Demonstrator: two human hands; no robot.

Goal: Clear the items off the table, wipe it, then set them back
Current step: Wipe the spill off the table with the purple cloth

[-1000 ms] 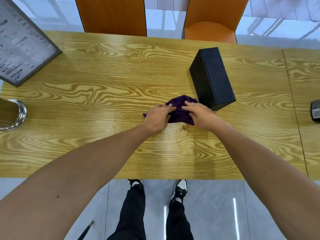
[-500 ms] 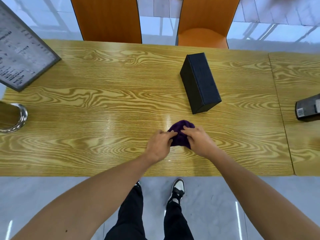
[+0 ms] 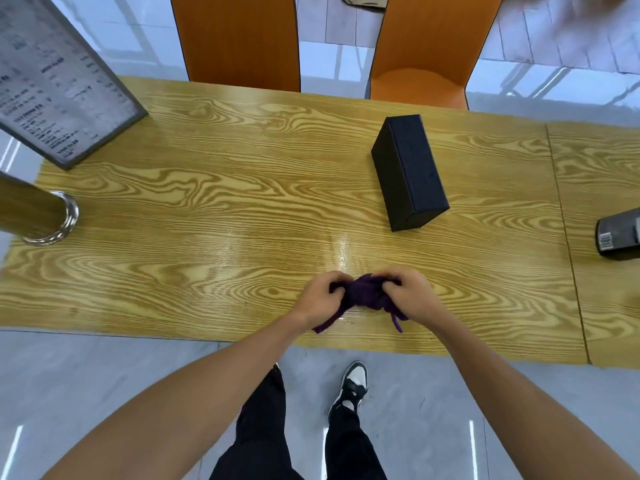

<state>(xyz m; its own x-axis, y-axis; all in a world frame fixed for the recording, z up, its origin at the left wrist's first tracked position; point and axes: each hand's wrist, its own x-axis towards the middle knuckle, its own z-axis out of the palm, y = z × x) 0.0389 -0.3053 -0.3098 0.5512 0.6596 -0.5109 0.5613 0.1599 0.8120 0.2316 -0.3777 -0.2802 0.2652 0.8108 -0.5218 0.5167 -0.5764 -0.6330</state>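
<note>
A bunched purple cloth (image 3: 365, 294) sits near the front edge of the wooden table (image 3: 207, 237). My left hand (image 3: 320, 299) grips its left side and my right hand (image 3: 410, 296) grips its right side, with two loose ends hanging below. A black rectangular box (image 3: 412, 171) lies on the table behind the cloth, well apart from my hands. A framed menu stand (image 3: 59, 84) stands at the back left corner. A metal-rimmed cylinder (image 3: 38, 216) stands at the left edge.
Two orange chairs (image 3: 239, 39) (image 3: 422, 46) stand behind the table. A second table (image 3: 599, 188) adjoins on the right, with a dark labelled object (image 3: 620, 233) on it. My legs and shoes show below the front edge, on a grey tiled floor.
Both hands have pulled the cloth toward the front edge, away from the black box, and gathered it from a flat spread into a tight bunch.
</note>
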